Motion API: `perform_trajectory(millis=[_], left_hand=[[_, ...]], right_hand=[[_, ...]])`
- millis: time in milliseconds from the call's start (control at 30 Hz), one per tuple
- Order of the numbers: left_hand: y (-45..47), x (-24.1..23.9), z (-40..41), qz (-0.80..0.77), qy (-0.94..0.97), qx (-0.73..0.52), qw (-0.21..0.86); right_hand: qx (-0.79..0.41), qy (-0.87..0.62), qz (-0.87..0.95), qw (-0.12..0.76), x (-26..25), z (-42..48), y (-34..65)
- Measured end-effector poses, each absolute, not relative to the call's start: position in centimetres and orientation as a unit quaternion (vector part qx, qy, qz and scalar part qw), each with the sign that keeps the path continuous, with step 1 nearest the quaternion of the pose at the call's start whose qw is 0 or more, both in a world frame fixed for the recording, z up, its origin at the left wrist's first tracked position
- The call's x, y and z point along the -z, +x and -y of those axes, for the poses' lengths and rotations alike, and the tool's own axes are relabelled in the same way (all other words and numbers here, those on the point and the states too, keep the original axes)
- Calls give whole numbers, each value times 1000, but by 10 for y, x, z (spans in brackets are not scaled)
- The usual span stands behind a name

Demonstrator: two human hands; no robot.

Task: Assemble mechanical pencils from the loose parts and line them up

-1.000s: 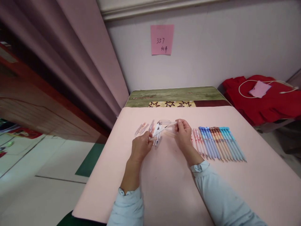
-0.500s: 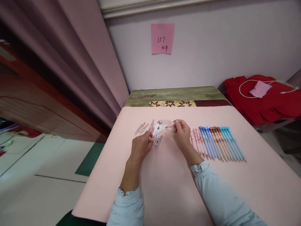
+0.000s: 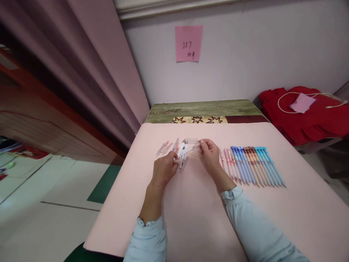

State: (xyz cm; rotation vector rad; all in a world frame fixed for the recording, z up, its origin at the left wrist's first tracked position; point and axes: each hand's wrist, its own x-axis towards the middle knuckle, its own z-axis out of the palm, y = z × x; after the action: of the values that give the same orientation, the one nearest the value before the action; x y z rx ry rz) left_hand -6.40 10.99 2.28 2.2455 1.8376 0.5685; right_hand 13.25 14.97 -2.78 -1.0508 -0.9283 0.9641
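Note:
Pinched in the fingers of my left hand [image 3: 164,169] is a thin white pen refill [image 3: 188,150], slanting up to the right. A clear tube-like pen part lies across the same fingertips. My right hand [image 3: 209,154] has thumb and forefinger closed on a small translucent pen piece [image 3: 196,145], which meets the refill's far end. Whether the refill is inside that piece I cannot make out. Beneath and between the hands lie several white refills with dark tips [image 3: 183,144]. Clear pen parts [image 3: 191,140] lie just behind them.
Small pinkish translucent pen parts [image 3: 164,148] lie left of my hands. To the right, a row of pens [image 3: 252,167] runs pink, blue, brown and turquoise. The pink-covered table [image 3: 191,218] reaches a green wood-patterned surface [image 3: 201,108]. Red cloth [image 3: 324,123] with a cable is at far right.
My right hand has moved slightly left, toward my left hand. The dark tip at the refill's far end no longer shows between the hands.

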Motion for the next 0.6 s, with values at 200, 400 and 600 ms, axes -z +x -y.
perform_trajectory(millis=[200,400,600], left_hand=[[-57,-21,-111,-569,630,-442,288],[-43,-30,-109,-492,426,-598,468],[-40,-22,-113,-460,388,-619,504]], right_hand=[[-469,-417,431,648,20,-144,131],[-429,-400,532,611,14,-136,128],[-226,-421,700,531,15,-133,127]])
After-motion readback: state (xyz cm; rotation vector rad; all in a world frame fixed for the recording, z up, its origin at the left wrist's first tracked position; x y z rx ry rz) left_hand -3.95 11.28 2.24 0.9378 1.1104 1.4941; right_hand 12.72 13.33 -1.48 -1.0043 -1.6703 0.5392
